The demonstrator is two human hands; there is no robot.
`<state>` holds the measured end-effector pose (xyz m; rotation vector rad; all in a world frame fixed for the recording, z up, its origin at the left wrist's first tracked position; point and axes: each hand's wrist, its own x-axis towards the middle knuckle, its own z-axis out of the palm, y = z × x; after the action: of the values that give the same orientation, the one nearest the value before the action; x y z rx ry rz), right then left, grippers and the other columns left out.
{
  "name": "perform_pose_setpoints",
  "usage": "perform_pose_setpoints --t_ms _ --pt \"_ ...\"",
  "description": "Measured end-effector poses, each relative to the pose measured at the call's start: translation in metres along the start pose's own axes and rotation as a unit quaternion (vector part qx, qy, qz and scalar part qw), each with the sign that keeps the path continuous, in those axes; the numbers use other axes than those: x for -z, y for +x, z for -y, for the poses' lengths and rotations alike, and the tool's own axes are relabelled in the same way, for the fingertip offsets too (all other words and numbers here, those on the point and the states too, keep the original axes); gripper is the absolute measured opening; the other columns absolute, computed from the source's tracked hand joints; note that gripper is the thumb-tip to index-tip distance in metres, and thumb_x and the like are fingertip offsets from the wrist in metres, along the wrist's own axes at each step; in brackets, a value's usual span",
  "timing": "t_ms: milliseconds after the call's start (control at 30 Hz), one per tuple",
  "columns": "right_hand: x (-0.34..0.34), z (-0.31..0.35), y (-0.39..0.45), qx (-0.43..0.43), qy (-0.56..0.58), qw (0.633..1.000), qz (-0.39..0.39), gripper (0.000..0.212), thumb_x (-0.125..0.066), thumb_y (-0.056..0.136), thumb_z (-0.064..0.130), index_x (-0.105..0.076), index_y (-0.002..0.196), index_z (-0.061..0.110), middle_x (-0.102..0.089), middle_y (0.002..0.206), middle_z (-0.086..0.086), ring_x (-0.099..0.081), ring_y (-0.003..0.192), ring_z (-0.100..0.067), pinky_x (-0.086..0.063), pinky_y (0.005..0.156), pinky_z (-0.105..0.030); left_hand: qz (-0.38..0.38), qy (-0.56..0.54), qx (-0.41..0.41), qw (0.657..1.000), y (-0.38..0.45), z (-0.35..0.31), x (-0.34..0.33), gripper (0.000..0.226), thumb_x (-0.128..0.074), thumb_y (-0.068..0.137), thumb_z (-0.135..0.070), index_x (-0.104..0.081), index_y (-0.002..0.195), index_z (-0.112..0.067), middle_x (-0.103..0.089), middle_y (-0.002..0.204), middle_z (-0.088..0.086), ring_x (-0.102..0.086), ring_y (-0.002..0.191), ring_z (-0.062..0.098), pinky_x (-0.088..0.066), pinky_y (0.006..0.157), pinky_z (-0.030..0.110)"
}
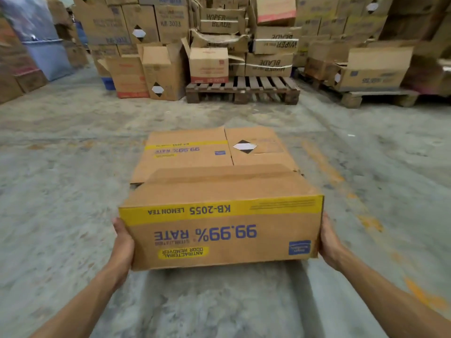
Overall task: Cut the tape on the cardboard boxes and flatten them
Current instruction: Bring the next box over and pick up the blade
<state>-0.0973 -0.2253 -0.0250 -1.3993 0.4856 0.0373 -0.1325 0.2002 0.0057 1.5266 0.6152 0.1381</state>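
Head view, nearest first: two bare forearms reach forward over the concrete floor (pixel 61 191). The left hand (pixel 123 247) presses flat against the left end of a cardboard box (pixel 219 230), and the right hand (pixel 329 242) against its right end; the fingers of both are clamped on the box, mostly hidden behind its sides. The box is held between them above the floor, its printed face upside down, with a yellow band along the upper edge. Just beyond it, a flattened box (pixel 207 152) of the same print lies on the floor, partly covered by the held one. Farther off, a wooden pallet (pixel 244 90) and stacked cartons (pixel 271 45) line the back.
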Motion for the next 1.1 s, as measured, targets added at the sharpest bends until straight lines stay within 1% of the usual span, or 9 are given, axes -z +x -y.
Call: perform_pose_setpoints --t_ms 67,167,267,400,500,600,700,933,1100 --pt "0.000 -0.008 -0.011 -0.008 -0.028 0.999 -0.030 0.050 -0.026 0.099 0.059 -0.066 0.099 0.031 -0.071 0.090 0.004 -0.066 0.085 -0.019 -0.052 0.082 -0.045 -0.005 0.027 -0.006 1.000 -0.005 0.023 0.005 0.094 -0.005 0.077 -0.077 -0.042 0.147 -0.025 -0.048 0.147 0.010 -0.043 0.137 0.029 -0.033 0.114 0.044" --pt "0.009 -0.029 -0.024 -0.016 -0.133 0.989 -0.070 0.060 -0.031 0.100 0.055 -0.062 0.106 0.005 -0.063 0.101 -0.025 -0.058 0.086 -0.037 -0.048 0.081 -0.050 -0.004 0.044 0.001 0.999 -0.008 0.049 0.018 0.104 -0.005 0.067 -0.089 -0.038 0.148 -0.033 -0.049 0.147 0.008 -0.044 0.136 0.028 -0.034 0.114 0.048" --pt "0.030 -0.054 -0.046 0.001 -0.247 0.967 -0.061 0.039 -0.034 0.104 0.034 -0.061 0.102 0.006 -0.063 0.105 -0.022 -0.057 0.083 -0.030 -0.047 0.073 -0.039 -0.028 0.037 -0.066 0.997 -0.014 0.063 0.026 0.113 -0.006 0.063 -0.099 -0.046 0.143 -0.029 -0.054 0.142 0.009 -0.050 0.131 0.030 -0.038 0.111 0.053" --pt "0.070 -0.082 -0.082 -0.002 -0.521 0.851 0.070 0.009 -0.057 0.088 0.020 -0.062 0.093 0.026 -0.066 0.084 -0.004 -0.063 0.081 -0.026 -0.046 0.069 -0.031 -0.060 0.003 -0.154 0.986 -0.034 0.056 0.016 0.068 -0.026 0.094 -0.067 -0.057 0.131 -0.019 -0.061 0.124 0.004 -0.056 0.112 0.018 -0.046 0.090 0.030" --pt "0.103 -0.090 -0.111 -0.021 -0.621 0.767 0.161 0.022 -0.056 0.065 0.036 -0.053 0.086 0.044 -0.061 0.087 0.005 -0.060 0.083 -0.022 -0.050 0.074 -0.035 -0.088 -0.017 -0.172 0.981 -0.033 0.061 0.008 0.047 -0.054 0.096 -0.047 -0.057 0.133 -0.017 -0.060 0.125 0.003 -0.055 0.110 0.010 -0.044 0.082 0.010" --pt "0.132 -0.089 -0.135 -0.041 -0.694 0.693 0.189 0.048 -0.062 0.052 0.058 -0.050 0.096 0.046 -0.045 0.097 0.013 -0.047 0.092 -0.016 -0.042 0.077 -0.034 -0.096 -0.032 -0.172 0.980 -0.033 0.067 0.003 0.051 -0.060 0.093 -0.046 -0.056 0.136 -0.019 -0.059 0.132 0.001 -0.057 0.118 0.013 -0.044 0.085 0.008" --pt "0.156 -0.100 -0.152 -0.046 -0.749 0.631 0.198 0.066 -0.080 0.050 0.049 -0.046 0.106 0.040 -0.037 0.105 0.011 -0.039 0.099 -0.018 -0.041 0.077 -0.034 -0.078 -0.047 -0.166 0.982 -0.041 0.068 -0.003 0.056 -0.059 0.094 -0.045 -0.051 0.142 -0.018 -0.054 0.140 0.000 -0.054 0.122 0.011 -0.044 0.086 0.004" --pt "0.180 -0.113 -0.170 0.063 -0.744 0.641 0.177 0.026 -0.071 0.063 0.031 -0.052 0.080 0.035 -0.047 0.096 0.012 -0.044 0.090 -0.013 -0.046 0.070 -0.035 -0.060 -0.046 -0.155 0.985 -0.060 0.062 -0.017 0.055 -0.055 0.098 -0.040 -0.045 0.147 -0.018 -0.043 0.140 -0.011 -0.041 0.121 -0.001 -0.034 0.076 -0.009" --pt "0.190 -0.134 -0.182 0.151 -0.656 0.722 0.163 0.031 -0.066 0.082 0.027 -0.042 0.081 0.047 -0.046 0.088 0.017 -0.042 0.081 0.000 -0.040 0.068 -0.032 -0.056 -0.025 -0.151 0.987 -0.063 0.059 -0.021 0.055 -0.055 0.098 -0.040 -0.043 0.148 -0.021 -0.044 0.137 -0.012 -0.041 0.118 -0.001 -0.037 0.079 -0.001"
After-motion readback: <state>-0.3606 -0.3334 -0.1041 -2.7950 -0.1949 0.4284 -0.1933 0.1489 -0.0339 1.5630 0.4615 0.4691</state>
